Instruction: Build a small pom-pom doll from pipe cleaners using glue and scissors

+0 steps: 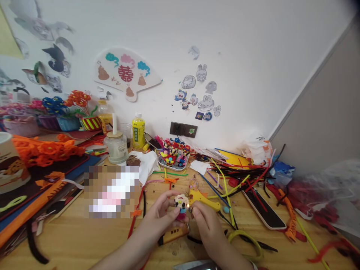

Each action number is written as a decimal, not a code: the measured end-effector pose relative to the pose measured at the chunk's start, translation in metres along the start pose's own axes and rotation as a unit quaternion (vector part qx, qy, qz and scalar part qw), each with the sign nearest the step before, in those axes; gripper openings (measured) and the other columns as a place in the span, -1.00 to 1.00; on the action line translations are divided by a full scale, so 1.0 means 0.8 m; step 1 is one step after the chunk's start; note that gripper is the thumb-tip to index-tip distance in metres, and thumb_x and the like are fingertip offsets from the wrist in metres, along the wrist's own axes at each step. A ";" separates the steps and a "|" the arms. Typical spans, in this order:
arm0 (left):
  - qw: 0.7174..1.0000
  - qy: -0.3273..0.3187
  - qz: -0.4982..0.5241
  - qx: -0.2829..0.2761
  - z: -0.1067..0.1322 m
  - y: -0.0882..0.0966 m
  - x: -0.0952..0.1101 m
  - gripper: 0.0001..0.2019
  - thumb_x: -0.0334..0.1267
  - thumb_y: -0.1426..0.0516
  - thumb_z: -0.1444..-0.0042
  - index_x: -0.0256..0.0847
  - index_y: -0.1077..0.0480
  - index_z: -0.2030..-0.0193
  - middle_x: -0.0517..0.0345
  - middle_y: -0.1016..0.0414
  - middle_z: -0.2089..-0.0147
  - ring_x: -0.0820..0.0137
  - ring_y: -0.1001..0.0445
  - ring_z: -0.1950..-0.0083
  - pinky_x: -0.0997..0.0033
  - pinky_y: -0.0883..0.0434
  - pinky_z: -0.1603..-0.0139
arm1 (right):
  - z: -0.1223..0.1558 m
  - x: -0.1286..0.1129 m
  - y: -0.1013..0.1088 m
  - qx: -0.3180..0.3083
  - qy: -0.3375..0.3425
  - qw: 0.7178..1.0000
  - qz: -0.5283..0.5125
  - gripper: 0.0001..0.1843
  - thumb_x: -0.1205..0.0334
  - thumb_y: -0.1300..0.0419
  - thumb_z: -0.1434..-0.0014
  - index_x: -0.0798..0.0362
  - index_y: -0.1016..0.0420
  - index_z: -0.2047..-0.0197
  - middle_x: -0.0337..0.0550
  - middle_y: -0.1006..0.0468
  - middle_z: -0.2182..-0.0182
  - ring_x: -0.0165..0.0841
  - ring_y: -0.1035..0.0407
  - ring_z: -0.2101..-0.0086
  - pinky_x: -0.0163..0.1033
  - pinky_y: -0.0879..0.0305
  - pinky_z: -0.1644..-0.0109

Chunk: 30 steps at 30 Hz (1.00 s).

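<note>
Between the thumb and fingers of my left hand [161,213] is a small fuzzy figurine [182,204], held upright. It has a cream head, dark eyes and a blue and magenta body. My right hand [206,225] is closed in a pinch just right of the figurine. A small bright spot, like a flame or a glint, shows at its fingertips beside a bit of metal; the rest of that thing is hidden. Behind my right hand lies a yellow glue gun [205,199]. Under my hands sits a brown box [174,234] with dark lettering.
A tray [181,167] of similar figurines stands near the wall. Pipe cleaners [225,176] litter the right side around a dark flat panel [264,210]. Left are a glass jar [116,148], a yellow bottle [138,130] and orange fuzzy flowers [47,150]. A blade-like metal thing [194,265] lies at the front edge.
</note>
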<state>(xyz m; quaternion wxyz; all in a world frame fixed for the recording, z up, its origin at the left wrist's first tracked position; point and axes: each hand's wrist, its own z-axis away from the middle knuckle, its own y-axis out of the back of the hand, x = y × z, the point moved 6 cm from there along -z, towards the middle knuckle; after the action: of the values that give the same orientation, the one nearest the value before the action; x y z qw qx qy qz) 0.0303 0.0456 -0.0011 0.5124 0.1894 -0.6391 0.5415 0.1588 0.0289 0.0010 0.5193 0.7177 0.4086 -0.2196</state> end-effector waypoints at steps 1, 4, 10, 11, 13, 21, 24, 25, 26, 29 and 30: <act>1.000 0.001 0.001 0.004 -0.001 0.001 -0.001 -0.62 -0.22 -0.26 0.10 -0.13 -0.27 0.13 0.19 -0.43 0.28 0.32 -0.52 0.32 0.33 -0.39 0.26 | 0.000 -0.001 0.002 0.009 0.002 1.000 -0.003 -0.66 0.15 0.17 -0.24 0.04 -0.12 0.54 -0.30 -0.19 0.58 -0.42 -0.13 0.51 -0.33 -0.02 0.43; 1.000 0.004 0.008 0.012 -0.001 0.004 -0.003 -0.60 -0.21 -0.28 0.14 -0.11 -0.28 0.14 0.18 -0.43 0.26 0.32 -0.52 0.33 0.32 -0.39 0.26 | -0.001 -0.003 0.005 0.022 0.002 1.000 -0.003 -0.66 0.14 0.18 -0.23 0.04 -0.12 0.54 -0.29 -0.20 0.58 -0.41 -0.14 0.51 -0.33 -0.02 0.44; 1.000 0.012 0.006 0.024 -0.002 0.007 -0.008 -0.58 -0.20 -0.29 0.18 -0.11 -0.31 0.13 0.16 -0.43 0.24 0.33 -0.51 0.34 0.32 -0.39 0.27 | -0.001 0.000 0.006 0.024 -0.009 1.000 -0.009 -0.66 0.12 0.19 -0.24 0.03 -0.12 0.53 -0.29 -0.19 0.58 -0.41 -0.14 0.51 -0.32 -0.03 0.43; 1.000 0.012 0.004 0.027 -0.002 0.008 -0.009 -0.57 -0.20 -0.30 0.18 -0.11 -0.32 0.13 0.15 -0.43 0.24 0.33 -0.51 0.34 0.32 -0.39 0.28 | -0.001 0.002 0.006 0.028 -0.012 0.999 -0.012 -0.65 0.12 0.20 -0.24 0.03 -0.12 0.53 -0.29 -0.19 0.57 -0.41 -0.14 0.50 -0.32 -0.04 0.43; 1.000 0.011 0.002 0.024 -0.003 0.008 -0.009 -0.57 -0.19 -0.30 0.19 -0.11 -0.32 0.13 0.15 -0.42 0.23 0.32 -0.51 0.33 0.33 -0.39 0.28 | -0.002 0.003 0.007 0.032 -0.017 0.999 -0.015 -0.65 0.11 0.20 -0.24 0.03 -0.11 0.52 -0.29 -0.19 0.57 -0.40 -0.15 0.50 -0.32 -0.04 0.41; 1.000 0.012 -0.005 0.009 -0.002 0.006 -0.008 -0.59 -0.17 -0.28 0.16 -0.09 -0.34 0.12 0.15 -0.41 0.22 0.30 -0.52 0.33 0.31 -0.38 0.26 | -0.003 0.005 0.008 0.033 -0.025 0.999 -0.033 -0.64 0.09 0.19 -0.24 0.04 -0.12 0.53 -0.30 -0.18 0.58 -0.42 -0.12 0.51 -0.33 -0.05 0.43; 1.000 0.019 -0.015 0.017 -0.001 0.008 -0.009 -0.57 -0.15 -0.29 0.18 -0.09 -0.36 0.11 0.12 -0.41 0.19 0.31 -0.51 0.34 0.33 -0.37 0.29 | -0.005 0.014 0.011 0.055 -0.043 0.995 -0.071 -0.60 0.00 0.15 -0.22 0.04 -0.11 0.57 -0.32 -0.14 0.61 -0.43 -0.09 0.54 -0.34 -0.04 0.47; 0.999 0.020 -0.018 0.018 -0.002 0.009 -0.010 -0.56 -0.15 -0.29 0.18 -0.09 -0.36 0.09 0.11 -0.41 0.18 0.31 -0.51 0.34 0.34 -0.37 0.30 | -0.006 0.019 0.012 0.061 -0.051 0.993 -0.091 -0.58 -0.04 0.12 -0.20 0.03 -0.10 0.58 -0.32 -0.13 0.63 -0.44 -0.08 0.56 -0.35 -0.03 0.49; 0.999 0.019 -0.021 0.019 -0.003 0.010 -0.011 -0.54 -0.14 -0.29 0.18 -0.09 -0.35 0.08 0.10 -0.42 0.18 0.31 -0.50 0.34 0.36 -0.37 0.31 | -0.008 0.025 0.013 0.069 -0.060 0.989 -0.114 -0.56 -0.08 0.10 -0.18 0.03 -0.10 0.59 -0.32 -0.12 0.63 -0.44 -0.07 0.56 -0.35 -0.04 0.50; 0.999 0.006 -0.022 0.024 -0.008 0.016 -0.012 -0.48 -0.16 -0.30 0.21 -0.07 -0.33 0.03 0.10 -0.42 0.19 0.35 -0.47 0.34 0.40 -0.36 0.34 | -0.010 0.040 0.015 0.100 -0.096 0.973 -0.184 -0.52 -0.17 0.07 -0.13 0.04 -0.13 0.60 -0.30 -0.14 0.64 -0.43 -0.08 0.57 -0.35 -0.07 0.51; 0.999 0.001 -0.022 0.032 -0.010 0.018 -0.012 -0.46 -0.16 -0.31 0.23 -0.07 -0.32 0.03 0.11 -0.42 0.21 0.37 -0.45 0.35 0.41 -0.35 0.35 | -0.010 0.044 0.016 0.110 -0.107 0.967 -0.202 -0.51 -0.18 0.08 -0.12 0.05 -0.16 0.60 -0.29 -0.16 0.63 -0.43 -0.10 0.57 -0.34 -0.09 0.51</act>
<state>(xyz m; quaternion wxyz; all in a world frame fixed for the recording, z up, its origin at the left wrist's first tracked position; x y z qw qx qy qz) 0.0262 0.0546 -0.0172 0.5182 0.2189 -0.6168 0.5505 0.1883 0.0475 -0.0147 0.4225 0.6455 0.4602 -0.4393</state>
